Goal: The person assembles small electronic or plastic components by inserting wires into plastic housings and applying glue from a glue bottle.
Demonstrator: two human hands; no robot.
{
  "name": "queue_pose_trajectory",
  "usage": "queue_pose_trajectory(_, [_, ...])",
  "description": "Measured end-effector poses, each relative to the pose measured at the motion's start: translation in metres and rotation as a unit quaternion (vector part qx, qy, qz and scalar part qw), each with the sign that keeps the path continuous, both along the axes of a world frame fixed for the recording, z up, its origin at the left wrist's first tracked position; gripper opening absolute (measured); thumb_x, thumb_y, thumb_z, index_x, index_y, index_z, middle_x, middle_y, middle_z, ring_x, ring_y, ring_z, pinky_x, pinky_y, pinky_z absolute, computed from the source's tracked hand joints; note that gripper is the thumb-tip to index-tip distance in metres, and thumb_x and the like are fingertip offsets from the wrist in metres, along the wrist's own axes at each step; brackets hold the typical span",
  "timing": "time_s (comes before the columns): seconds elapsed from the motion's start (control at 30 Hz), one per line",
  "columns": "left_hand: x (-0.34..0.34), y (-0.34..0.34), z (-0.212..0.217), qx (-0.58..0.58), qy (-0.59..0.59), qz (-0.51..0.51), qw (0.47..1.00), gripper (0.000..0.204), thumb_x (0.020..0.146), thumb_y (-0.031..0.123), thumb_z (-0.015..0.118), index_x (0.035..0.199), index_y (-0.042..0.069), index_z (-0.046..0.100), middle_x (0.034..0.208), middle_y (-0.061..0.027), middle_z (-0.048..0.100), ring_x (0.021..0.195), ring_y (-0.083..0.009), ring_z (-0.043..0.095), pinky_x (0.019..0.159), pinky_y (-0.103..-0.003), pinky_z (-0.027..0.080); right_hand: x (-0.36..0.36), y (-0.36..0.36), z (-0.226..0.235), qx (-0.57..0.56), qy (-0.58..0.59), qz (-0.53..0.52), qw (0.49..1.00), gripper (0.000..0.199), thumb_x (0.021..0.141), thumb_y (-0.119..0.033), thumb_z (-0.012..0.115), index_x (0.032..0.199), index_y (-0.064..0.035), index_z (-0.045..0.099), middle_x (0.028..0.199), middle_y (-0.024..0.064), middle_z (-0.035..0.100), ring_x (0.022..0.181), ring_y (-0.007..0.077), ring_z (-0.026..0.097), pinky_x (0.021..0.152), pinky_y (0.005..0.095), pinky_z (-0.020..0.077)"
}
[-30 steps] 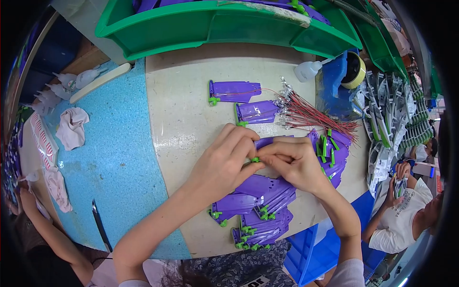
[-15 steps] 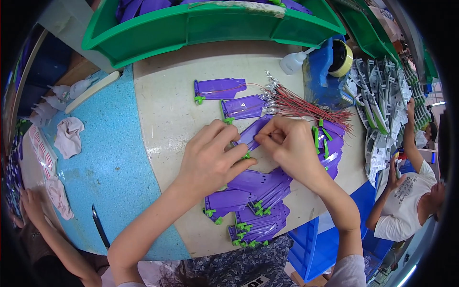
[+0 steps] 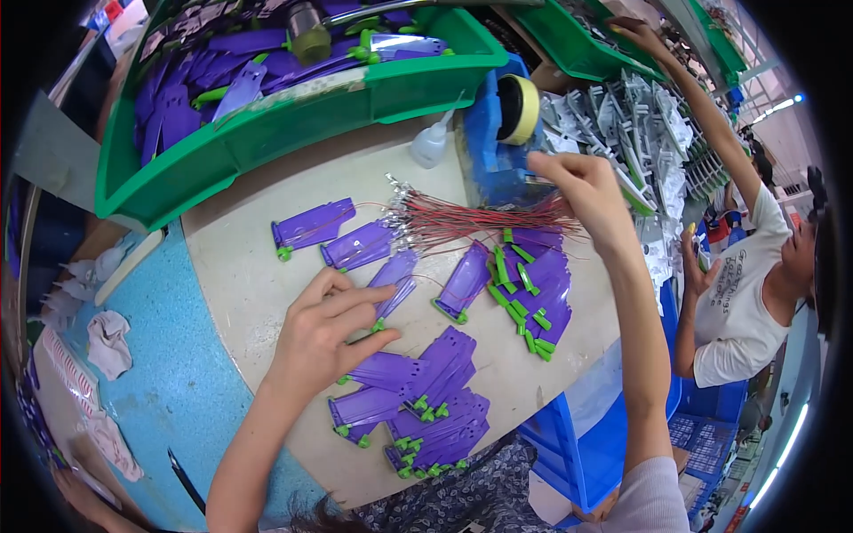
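Note:
My left hand [image 3: 324, 333] lies flat on the beige table top [image 3: 240, 275], fingers spread, with its fingertips on a purple plastic part with a green tip [image 3: 393, 286]. My right hand [image 3: 577, 191] is raised to the right, fingers curled over the far end of a bundle of red wires [image 3: 480, 220]; whether it pinches a wire is hidden. More purple parts lie in a row at the left [image 3: 311, 226], in a heap by the wires [image 3: 533, 284], and in a stack near me [image 3: 426, 400].
A green bin [image 3: 267, 133] of purple parts stands at the back. A blue holder [image 3: 484, 147] carries a tape roll [image 3: 518, 108], with a small white bottle [image 3: 431, 142] beside it. Another person [image 3: 737, 266] works at the right. White rags [image 3: 108, 342] lie on the blue mat.
Both hands were together on one purple part in the middle. My right hand has left it and gone up and right to the wire bundle; my left hand has opened flat.

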State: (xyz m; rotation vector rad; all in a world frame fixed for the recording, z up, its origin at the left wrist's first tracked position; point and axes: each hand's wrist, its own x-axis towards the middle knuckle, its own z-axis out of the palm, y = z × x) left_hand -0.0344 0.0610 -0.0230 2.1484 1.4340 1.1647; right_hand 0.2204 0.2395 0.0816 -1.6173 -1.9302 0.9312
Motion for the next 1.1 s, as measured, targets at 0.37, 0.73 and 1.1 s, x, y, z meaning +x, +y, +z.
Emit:
queue_pose_trajectory(0.37, [-0.002,-0.003,0.001,-0.03,-0.015,0.012,0.999,0.029,0.066,0.014,0.088,0.08,0.003,0.066,0.106,-0.0041,0.074,0.086,-0.025,0.06,0.074,-0.034,0.053,0.004,-0.026,-0.014,-0.168,0.16,-0.037,0.972,0.02,0.081,-0.018,0.074,0.07,-0.003,0.068,0.061,-0.0022,0.053,0.051,0.0044,0.037,0.048,0.0256,0.0234])
queue_pose_trajectory(0.73, [0.004,-0.006,-0.001,-0.047,-0.05,0.039,0.997,0.061,0.068,0.015,0.084,0.123,0.005,0.059,0.106,-0.0058,0.07,0.094,-0.0263,0.061,0.082,-0.038,0.054,-0.061,-0.108,-0.066,-0.071,0.043,0.288,0.954,0.028,0.094,-0.011,0.065,0.119,-0.0005,0.071,0.072,0.0103,0.061,0.056,0.0138,0.053,0.05,0.0317,0.0394])
queue_pose_trajectory(1.1, [0.018,-0.013,0.004,-0.055,0.075,0.095,0.991,0.036,0.074,0.007,0.075,0.11,0.004,0.07,0.103,-0.012,0.055,0.099,-0.0277,0.055,0.079,-0.037,0.051,-0.061,-0.08,-0.042,0.235,0.023,0.143,0.961,0.014,0.087,0.002,0.067,0.1,0.0018,0.072,0.072,0.0128,0.059,0.054,0.0209,0.058,0.05,0.0339,0.0443])
